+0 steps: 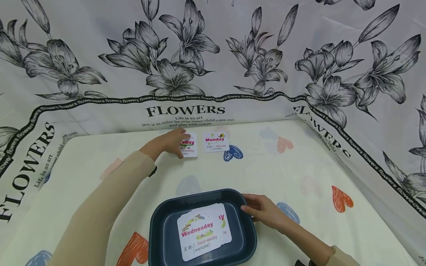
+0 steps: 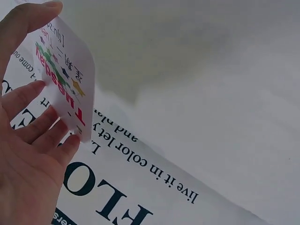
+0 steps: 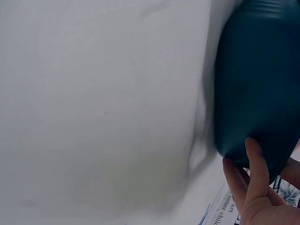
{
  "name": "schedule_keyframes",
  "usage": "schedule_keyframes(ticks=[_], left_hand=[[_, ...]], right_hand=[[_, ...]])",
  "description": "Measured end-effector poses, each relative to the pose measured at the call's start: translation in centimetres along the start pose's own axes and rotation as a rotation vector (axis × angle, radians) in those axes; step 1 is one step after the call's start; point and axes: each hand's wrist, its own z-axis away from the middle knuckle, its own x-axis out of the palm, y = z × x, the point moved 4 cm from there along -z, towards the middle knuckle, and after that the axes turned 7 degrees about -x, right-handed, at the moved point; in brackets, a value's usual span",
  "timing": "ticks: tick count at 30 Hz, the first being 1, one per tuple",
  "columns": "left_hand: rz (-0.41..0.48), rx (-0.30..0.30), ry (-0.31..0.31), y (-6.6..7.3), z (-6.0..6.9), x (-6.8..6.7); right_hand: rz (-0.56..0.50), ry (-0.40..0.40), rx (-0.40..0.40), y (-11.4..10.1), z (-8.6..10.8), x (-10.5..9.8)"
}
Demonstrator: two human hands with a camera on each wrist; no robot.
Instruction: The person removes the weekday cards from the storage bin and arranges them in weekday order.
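Near the tabletop's far edge, my left hand has one Tuesday card pinched, beside one Monday card; my right hand grips one tray with at least two cards inside.

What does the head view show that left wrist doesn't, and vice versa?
Head only: the Monday card, the tray with the Wednesday card inside, and the right hand at its rim.
Left wrist only: the full pink title on the Tuesday card; from the head, fingers cover its start.
Both: the left hand holding the Tuesday card, and lettering on the printed cloth.
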Motion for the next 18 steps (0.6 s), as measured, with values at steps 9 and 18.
schedule_keyframes(ticks=[9,18], left_hand=[[0.081,-0.088,-0.072,-0.7,-1.1,0.6],[0.105,-0.125,-0.079,-1.6,-2.1,1.3]], right_hand=[[-0.01,0.002,-0.007,0.0,-0.1,0.0],[-0.023,0.008,-0.004,0.2,-0.1,-0.1]])
